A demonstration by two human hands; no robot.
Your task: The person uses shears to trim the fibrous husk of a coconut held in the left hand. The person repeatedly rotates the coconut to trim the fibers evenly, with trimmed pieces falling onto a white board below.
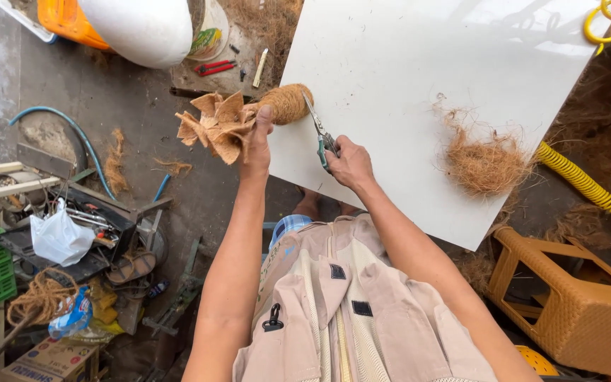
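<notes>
Head cam: left hand (257, 145) has its fingers clamped on a coir-wrapped piece (286, 103) with fanned husk petals (215, 126), up around 11 o'clock at the white board's (419, 85) edge. Right hand (348, 163) is curled tight round green-handled scissors (319, 134), blades touching the wrap; a loose coir pile (486, 164) lies at 2 o'clock.

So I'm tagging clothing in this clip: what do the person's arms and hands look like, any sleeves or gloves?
Both arms are bare up to where they leave the frame, with no sleeves. The left hand and right hand wear no gloves. No watch, rings or bands show.
</notes>
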